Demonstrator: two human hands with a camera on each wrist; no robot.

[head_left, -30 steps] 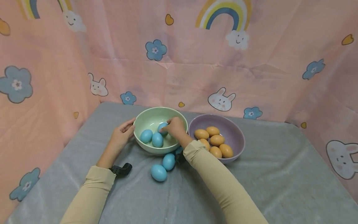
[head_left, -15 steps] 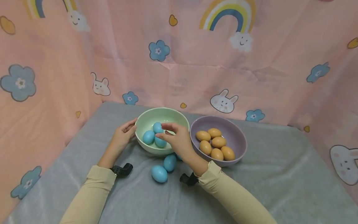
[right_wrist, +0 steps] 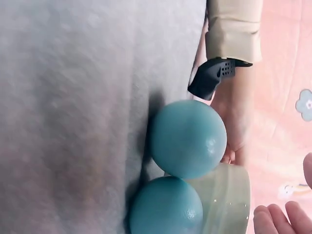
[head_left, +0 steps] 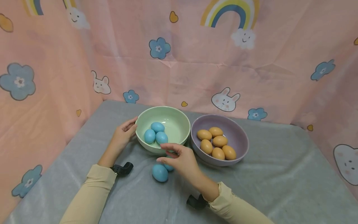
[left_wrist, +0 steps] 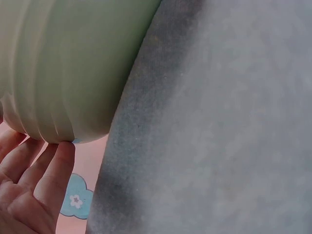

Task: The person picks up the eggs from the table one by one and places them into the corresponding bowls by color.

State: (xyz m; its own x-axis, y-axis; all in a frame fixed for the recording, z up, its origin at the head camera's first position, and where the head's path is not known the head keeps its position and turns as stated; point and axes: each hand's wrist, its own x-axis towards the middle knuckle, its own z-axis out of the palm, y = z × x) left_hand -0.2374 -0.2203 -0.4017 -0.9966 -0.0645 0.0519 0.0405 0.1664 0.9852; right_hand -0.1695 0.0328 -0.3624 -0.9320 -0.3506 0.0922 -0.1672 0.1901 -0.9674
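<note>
A pale green bowl (head_left: 176, 126) holds three blue eggs (head_left: 149, 136) on its left side. My left hand (head_left: 123, 134) rests its fingertips on that bowl's outer left wall; in the left wrist view its straightened fingers (left_wrist: 57, 168) touch the ribbed side. In front of the bowl, blue eggs (head_left: 160, 173) lie on the cloth, one partly covered by my right hand (head_left: 181, 160). That hand hovers above them with fingers and thumb apart, holding nothing. The right wrist view shows two blue eggs (right_wrist: 189, 139) side by side near the green bowl.
Right of the green bowl, close beside it, stands a purple bowl (head_left: 237, 133) with several orange-brown eggs (head_left: 220, 141). A grey cloth (head_left: 279, 174) covers the table. A pink printed curtain (head_left: 190, 74) rises behind and at both sides.
My right hand has let go of a blue egg inside the green bowl and moved out over its front rim, toward the eggs on the cloth. The left hand stays at the bowl.
</note>
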